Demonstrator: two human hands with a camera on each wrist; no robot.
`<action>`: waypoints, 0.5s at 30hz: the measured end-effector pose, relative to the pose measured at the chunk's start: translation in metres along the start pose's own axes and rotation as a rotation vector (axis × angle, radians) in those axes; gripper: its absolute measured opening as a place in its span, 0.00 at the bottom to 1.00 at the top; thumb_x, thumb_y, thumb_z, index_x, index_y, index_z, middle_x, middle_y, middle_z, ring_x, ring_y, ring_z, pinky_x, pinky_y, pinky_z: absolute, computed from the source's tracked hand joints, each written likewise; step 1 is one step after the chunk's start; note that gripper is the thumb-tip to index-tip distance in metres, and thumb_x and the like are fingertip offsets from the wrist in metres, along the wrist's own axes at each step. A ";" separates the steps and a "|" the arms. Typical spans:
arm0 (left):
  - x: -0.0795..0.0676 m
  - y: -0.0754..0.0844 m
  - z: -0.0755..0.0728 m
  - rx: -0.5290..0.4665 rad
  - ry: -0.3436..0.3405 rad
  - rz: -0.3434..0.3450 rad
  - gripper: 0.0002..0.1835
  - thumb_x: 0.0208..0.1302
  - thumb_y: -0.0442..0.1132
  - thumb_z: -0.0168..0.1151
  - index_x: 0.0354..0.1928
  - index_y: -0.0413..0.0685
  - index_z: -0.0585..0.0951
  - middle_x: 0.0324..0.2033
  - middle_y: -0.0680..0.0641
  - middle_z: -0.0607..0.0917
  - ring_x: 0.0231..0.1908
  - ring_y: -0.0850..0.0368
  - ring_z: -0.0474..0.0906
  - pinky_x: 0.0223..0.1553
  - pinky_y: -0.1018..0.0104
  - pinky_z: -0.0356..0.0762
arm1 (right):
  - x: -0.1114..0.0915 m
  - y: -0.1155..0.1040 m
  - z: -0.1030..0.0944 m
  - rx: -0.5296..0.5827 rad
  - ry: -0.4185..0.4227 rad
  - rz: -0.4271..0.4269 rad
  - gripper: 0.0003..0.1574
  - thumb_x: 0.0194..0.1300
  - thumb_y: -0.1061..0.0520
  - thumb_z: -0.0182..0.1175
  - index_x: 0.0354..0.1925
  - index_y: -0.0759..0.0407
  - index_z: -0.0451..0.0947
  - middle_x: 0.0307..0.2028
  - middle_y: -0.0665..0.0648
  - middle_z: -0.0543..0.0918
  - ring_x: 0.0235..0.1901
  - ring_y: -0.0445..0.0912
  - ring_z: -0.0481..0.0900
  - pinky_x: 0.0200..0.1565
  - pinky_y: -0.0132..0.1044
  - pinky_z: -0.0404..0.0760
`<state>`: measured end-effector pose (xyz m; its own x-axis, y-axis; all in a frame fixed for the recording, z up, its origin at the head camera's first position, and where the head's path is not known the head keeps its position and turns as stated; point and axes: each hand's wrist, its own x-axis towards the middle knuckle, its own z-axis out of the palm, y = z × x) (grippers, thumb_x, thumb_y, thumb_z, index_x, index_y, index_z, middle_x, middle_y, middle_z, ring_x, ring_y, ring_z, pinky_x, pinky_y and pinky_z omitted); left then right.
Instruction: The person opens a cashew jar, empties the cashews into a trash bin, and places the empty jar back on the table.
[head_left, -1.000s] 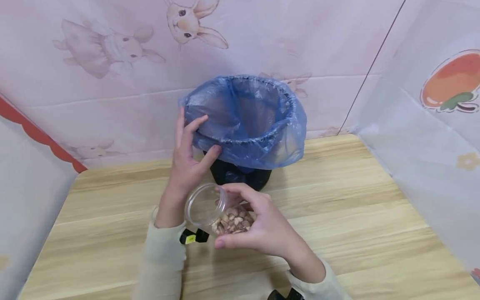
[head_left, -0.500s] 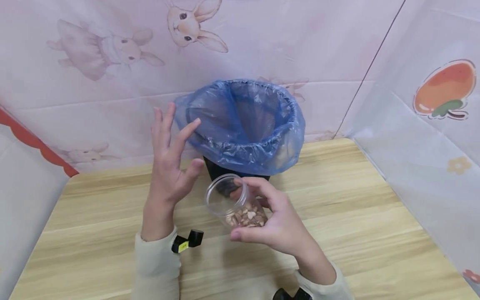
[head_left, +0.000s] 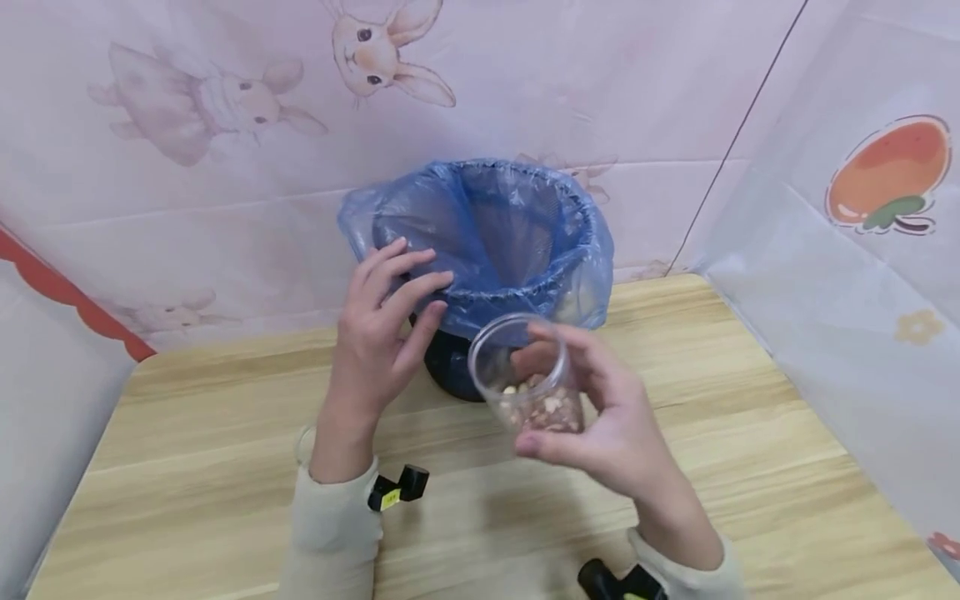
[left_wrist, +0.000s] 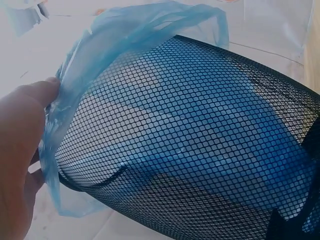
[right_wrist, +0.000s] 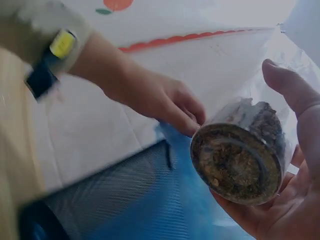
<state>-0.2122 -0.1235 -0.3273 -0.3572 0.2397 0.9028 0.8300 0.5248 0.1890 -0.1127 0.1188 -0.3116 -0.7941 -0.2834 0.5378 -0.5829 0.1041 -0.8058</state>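
Note:
A black mesh trash can (left_wrist: pixel 225 135) stands at the back, lined with a blue bin bag (head_left: pixel 585 250) folded over its rim. At the near left rim, my left hand (head_left: pixel 367 342) pinches the bag, thumb outside and fingers reaching over the edge. The left wrist view shows the thumb on the bag's fold, with fingers partly hidden behind it. My right hand (head_left: pixel 615 408) grips a clear plastic jar (head_left: pixel 487 387), lidless and tilted with its mouth toward the upper left. Brown and beige shell-like bits (head_left: pixel 551 408) lie in its lower part.
The wood-grain table (head_left: pixel 202 467) runs beneath both arms. Right behind the can rises a pink wall covering (head_left: pixel 247 175) printed with rabbits. Black camera mounts (head_left: pixel 397 487) jut from the sleeves near the wrists.
My left hand let go of the rim, swung left, then came back to the bag's near left edge. The right hand carried the jar rightward and slightly up, away from the left hand.

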 end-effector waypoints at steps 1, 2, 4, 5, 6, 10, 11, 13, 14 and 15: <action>-0.001 0.000 0.001 0.002 0.003 -0.005 0.14 0.73 0.46 0.58 0.50 0.47 0.86 0.55 0.40 0.83 0.65 0.37 0.70 0.70 0.39 0.57 | 0.003 -0.003 -0.006 -0.024 0.009 0.006 0.59 0.34 0.68 0.81 0.68 0.61 0.68 0.50 0.60 0.85 0.48 0.51 0.84 0.46 0.41 0.85; -0.001 0.000 0.001 0.002 0.007 -0.009 0.14 0.73 0.45 0.58 0.50 0.48 0.86 0.55 0.40 0.83 0.65 0.37 0.70 0.70 0.39 0.57 | 0.007 -0.006 -0.012 -0.061 0.017 0.005 0.60 0.34 0.69 0.81 0.67 0.61 0.69 0.51 0.60 0.85 0.49 0.50 0.83 0.46 0.42 0.85; -0.001 0.001 0.002 0.004 0.010 -0.013 0.13 0.72 0.44 0.59 0.50 0.48 0.86 0.54 0.40 0.83 0.65 0.37 0.70 0.70 0.39 0.57 | 0.015 -0.012 -0.026 -0.154 0.025 0.009 0.60 0.33 0.70 0.82 0.67 0.60 0.69 0.51 0.57 0.85 0.50 0.49 0.83 0.46 0.41 0.85; -0.001 0.001 0.002 0.005 0.011 -0.014 0.13 0.72 0.44 0.60 0.51 0.48 0.86 0.54 0.40 0.83 0.65 0.37 0.71 0.70 0.39 0.57 | 0.020 -0.015 -0.033 -0.200 0.027 0.011 0.60 0.33 0.70 0.82 0.67 0.59 0.70 0.51 0.56 0.85 0.50 0.48 0.83 0.46 0.41 0.85; -0.001 0.001 0.002 0.005 0.013 -0.013 0.13 0.71 0.43 0.60 0.52 0.48 0.86 0.53 0.40 0.83 0.64 0.37 0.71 0.70 0.39 0.57 | 0.024 -0.017 -0.039 -0.240 0.029 0.000 0.60 0.33 0.70 0.82 0.67 0.58 0.70 0.51 0.56 0.85 0.50 0.48 0.82 0.47 0.39 0.84; -0.001 0.001 0.003 0.013 0.008 -0.013 0.13 0.70 0.40 0.62 0.53 0.50 0.86 0.53 0.41 0.83 0.65 0.38 0.70 0.70 0.39 0.57 | 0.039 -0.023 -0.061 -0.376 0.026 -0.028 0.57 0.34 0.70 0.82 0.66 0.57 0.72 0.49 0.55 0.85 0.47 0.44 0.82 0.48 0.33 0.82; -0.001 0.001 0.004 0.013 0.008 -0.014 0.13 0.70 0.40 0.62 0.53 0.51 0.86 0.53 0.41 0.83 0.65 0.38 0.70 0.71 0.39 0.57 | 0.043 -0.024 -0.065 -0.402 0.023 -0.033 0.56 0.35 0.69 0.82 0.65 0.57 0.72 0.48 0.55 0.85 0.46 0.43 0.83 0.48 0.32 0.81; -0.001 0.001 0.004 0.015 0.007 -0.015 0.12 0.70 0.40 0.62 0.52 0.51 0.86 0.53 0.41 0.83 0.65 0.38 0.70 0.71 0.39 0.56 | 0.050 -0.026 -0.071 -0.445 0.017 -0.037 0.54 0.37 0.68 0.82 0.64 0.57 0.73 0.47 0.54 0.86 0.44 0.41 0.83 0.47 0.31 0.80; -0.002 0.001 0.005 0.015 0.008 -0.017 0.12 0.69 0.40 0.63 0.52 0.51 0.86 0.53 0.41 0.83 0.65 0.38 0.70 0.71 0.39 0.56 | 0.054 -0.027 -0.073 -0.464 0.012 -0.038 0.53 0.38 0.68 0.82 0.64 0.55 0.73 0.48 0.54 0.86 0.44 0.40 0.83 0.47 0.30 0.80; -0.002 0.001 0.005 0.014 0.009 -0.018 0.12 0.70 0.40 0.63 0.52 0.51 0.86 0.53 0.41 0.83 0.65 0.38 0.70 0.71 0.39 0.56 | 0.057 -0.028 -0.076 -0.479 0.009 -0.037 0.53 0.38 0.67 0.82 0.64 0.55 0.73 0.47 0.53 0.86 0.43 0.40 0.83 0.46 0.30 0.79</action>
<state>-0.2131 -0.1193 -0.3311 -0.3677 0.2232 0.9027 0.8177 0.5400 0.1996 -0.1549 0.1719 -0.2399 -0.7713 -0.2876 0.5678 -0.6232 0.5222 -0.5821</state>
